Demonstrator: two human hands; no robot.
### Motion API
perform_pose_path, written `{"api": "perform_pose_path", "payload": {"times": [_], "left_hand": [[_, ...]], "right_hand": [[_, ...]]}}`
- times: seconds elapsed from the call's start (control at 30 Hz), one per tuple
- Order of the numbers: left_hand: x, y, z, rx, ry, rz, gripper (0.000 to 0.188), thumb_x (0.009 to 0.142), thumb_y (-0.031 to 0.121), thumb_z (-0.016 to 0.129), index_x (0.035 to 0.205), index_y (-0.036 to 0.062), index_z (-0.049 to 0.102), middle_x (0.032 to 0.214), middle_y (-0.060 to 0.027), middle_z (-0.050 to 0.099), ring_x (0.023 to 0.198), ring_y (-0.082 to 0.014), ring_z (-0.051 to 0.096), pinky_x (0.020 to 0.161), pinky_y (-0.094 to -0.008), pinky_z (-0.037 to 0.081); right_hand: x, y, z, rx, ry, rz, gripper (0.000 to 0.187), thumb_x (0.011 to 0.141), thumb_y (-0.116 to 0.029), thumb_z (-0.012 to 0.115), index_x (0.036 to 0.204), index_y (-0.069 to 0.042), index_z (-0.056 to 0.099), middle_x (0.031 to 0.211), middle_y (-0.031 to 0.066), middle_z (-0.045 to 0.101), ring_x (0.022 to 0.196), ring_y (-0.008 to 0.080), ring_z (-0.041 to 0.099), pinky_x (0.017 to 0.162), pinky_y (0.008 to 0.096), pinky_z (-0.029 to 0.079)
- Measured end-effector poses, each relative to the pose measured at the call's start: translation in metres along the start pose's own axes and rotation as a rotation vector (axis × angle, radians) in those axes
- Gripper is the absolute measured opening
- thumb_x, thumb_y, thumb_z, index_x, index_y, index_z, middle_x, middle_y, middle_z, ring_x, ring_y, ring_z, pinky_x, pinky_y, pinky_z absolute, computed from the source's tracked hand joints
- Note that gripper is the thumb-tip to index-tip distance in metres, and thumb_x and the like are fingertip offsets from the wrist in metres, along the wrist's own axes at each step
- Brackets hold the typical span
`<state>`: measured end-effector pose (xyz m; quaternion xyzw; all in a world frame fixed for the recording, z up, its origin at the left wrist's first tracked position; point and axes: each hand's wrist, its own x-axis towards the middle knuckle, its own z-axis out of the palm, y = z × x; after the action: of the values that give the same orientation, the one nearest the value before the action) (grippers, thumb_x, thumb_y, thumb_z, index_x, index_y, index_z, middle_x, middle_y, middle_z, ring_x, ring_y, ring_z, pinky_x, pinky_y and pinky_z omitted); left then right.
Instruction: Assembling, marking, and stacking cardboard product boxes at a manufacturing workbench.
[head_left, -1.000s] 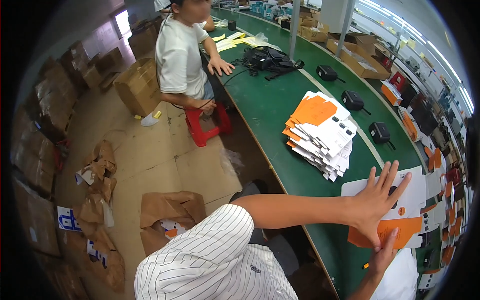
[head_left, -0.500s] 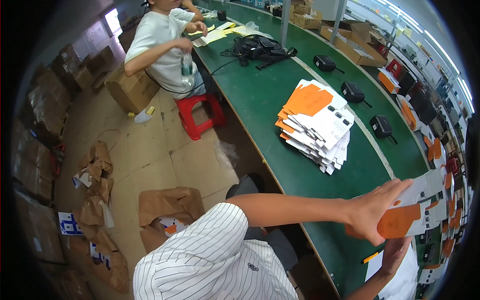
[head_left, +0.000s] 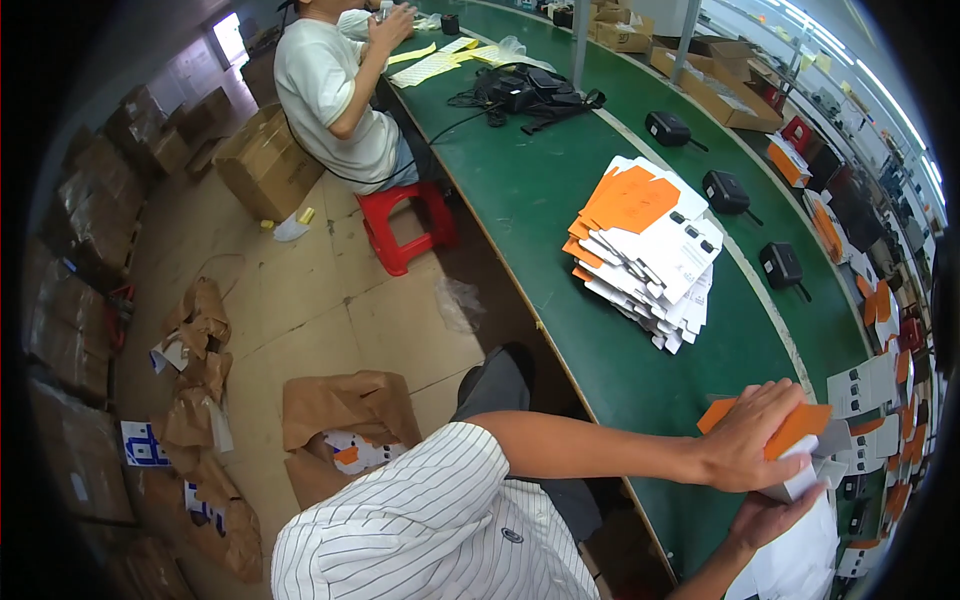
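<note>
At the lower right, my left hand (head_left: 752, 440) presses on an orange-and-white folding carton (head_left: 800, 428), fingers bent over its orange panel. Below it my right hand (head_left: 772, 514) grips the carton's white lower part from underneath. The carton is partly opened out, with orange and white flaps sticking out on both sides; my hands cover much of it. White flat sheets or cartons (head_left: 800, 560) lie on the table under my right hand. Farther up the green table (head_left: 540, 270) rests a messy stack of flat orange-and-white cartons (head_left: 650, 250).
Black cases with straps (head_left: 780, 265) line the table's far side. Set-up cartons (head_left: 862, 388) stand at the right. A black backpack (head_left: 535, 92) lies farther off. A co-worker (head_left: 340, 100) sits on a red stool (head_left: 405, 225). An open brown paper package (head_left: 350, 410) is on the floor.
The carton has gone from a flatter shape to a partly opened one, turning in my hands. My left hand now bends over its orange panel. The co-worker's hands have risen.
</note>
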<state>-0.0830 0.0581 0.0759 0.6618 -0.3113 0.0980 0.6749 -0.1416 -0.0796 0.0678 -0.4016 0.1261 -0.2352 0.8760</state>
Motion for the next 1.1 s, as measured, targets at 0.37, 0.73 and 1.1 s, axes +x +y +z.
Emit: {"api": "perform_pose_path", "payload": {"times": [0.37,0.73,1.1], "left_hand": [[-0.003,-0.015,0.008,0.033,0.096,0.341,0.02,0.084,0.022,0.059,0.091,0.0049,0.05,0.108,-0.018,0.044,0.093,-0.0321,0.046,0.082,-0.0415,0.035],[0.022,-0.042,0.002,-0.581,-0.26,-0.054,0.031,0.073,0.003,0.051,0.102,-0.0002,0.059,0.116,-0.014,0.05,0.111,-0.0217,0.049,0.097,-0.032,0.037],[0.046,-0.009,-0.005,-0.434,-0.427,-0.516,0.04,0.078,-0.003,0.059,0.116,0.0039,0.048,0.11,-0.0083,0.05,0.105,-0.013,0.05,0.09,-0.0253,0.043]], "right_hand": [[0.011,-0.009,-0.02,-0.009,-0.144,0.089,0.047,0.1,-0.031,0.037,0.135,0.0,0.039,0.127,0.0126,0.052,0.115,0.0238,0.054,0.099,0.0396,0.044],[0.045,-0.014,-0.03,-0.345,-0.549,-0.067,0.035,0.084,-0.012,0.054,0.118,-0.005,0.051,0.13,0.0191,0.047,0.12,0.0288,0.048,0.103,0.0383,0.039],[0.036,-0.042,-0.01,-0.709,-0.611,0.051,0.044,0.085,-0.01,0.061,0.126,-0.003,0.048,0.123,0.0078,0.052,0.113,0.015,0.05,0.094,0.0287,0.042]]}}
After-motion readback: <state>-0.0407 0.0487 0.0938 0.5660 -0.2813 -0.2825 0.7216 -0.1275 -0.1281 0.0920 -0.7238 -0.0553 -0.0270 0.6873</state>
